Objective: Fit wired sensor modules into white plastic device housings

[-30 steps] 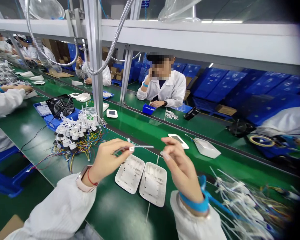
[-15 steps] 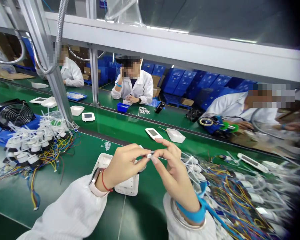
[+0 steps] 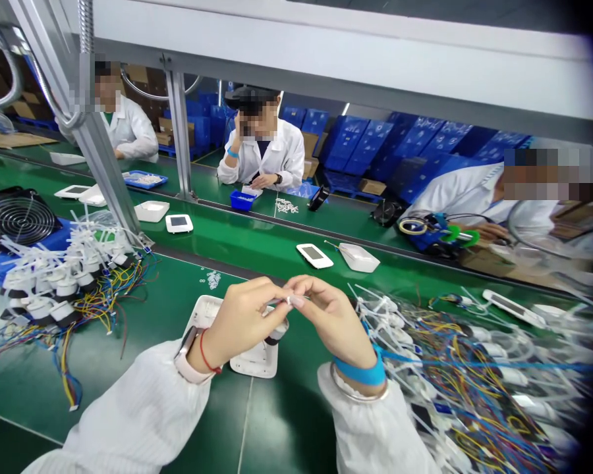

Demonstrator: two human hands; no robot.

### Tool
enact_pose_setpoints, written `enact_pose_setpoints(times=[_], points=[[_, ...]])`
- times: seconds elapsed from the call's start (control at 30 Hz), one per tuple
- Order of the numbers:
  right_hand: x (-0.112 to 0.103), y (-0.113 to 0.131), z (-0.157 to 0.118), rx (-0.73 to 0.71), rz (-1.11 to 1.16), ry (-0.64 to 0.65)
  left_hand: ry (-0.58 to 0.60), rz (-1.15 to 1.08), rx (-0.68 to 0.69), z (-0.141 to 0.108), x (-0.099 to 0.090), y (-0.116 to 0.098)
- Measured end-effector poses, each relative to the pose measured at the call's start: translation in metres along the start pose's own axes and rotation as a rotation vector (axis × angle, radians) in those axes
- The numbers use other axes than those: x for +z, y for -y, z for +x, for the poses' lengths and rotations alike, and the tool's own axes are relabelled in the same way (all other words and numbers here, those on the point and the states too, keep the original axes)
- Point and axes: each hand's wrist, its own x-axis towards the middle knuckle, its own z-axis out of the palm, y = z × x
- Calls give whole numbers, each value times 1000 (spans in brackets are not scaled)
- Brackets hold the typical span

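My left hand and my right hand meet in front of me, fingertips pinched together. Between them is a small white piece, mostly covered by the fingers, so its kind is unclear. Under my left hand an open white plastic housing lies on the green table, partly hidden by that hand. A round part with a dark band shows just below the fingertips; I cannot tell whether it is held or rests in the housing. Small clear rings lie in a pile beyond the housing.
Wired white-and-black cylindrical parts are heaped at left, and another tangle of wires and tubes at right. A black fan stands far left. White display units lie on the green belt. Several co-workers sit opposite, beyond a metal post.
My right hand's fingers have curled inward, closing over the small white piece, where the index finger was raised before. My left hand stays pinched. The camera view has shifted slightly.
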Motion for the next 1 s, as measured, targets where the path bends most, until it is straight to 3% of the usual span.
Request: enact_pose_setpoints(times=[0.43,0.6,0.67,0.8,1.0], points=[[0,-10,6,18,18,-14,105,157,-8,2,-5,7],[20,-27,7,-111,181,-293,-4,291,84,8,-13,10],[33,-35,4,-132,163,-355,16,324,107,15,-16,9],[57,-44,-5,-104,184,-268,219,579,231,33,-20,2],[79,-48,-7,-20,281,-203,307,742,359,56,-24,-10]])
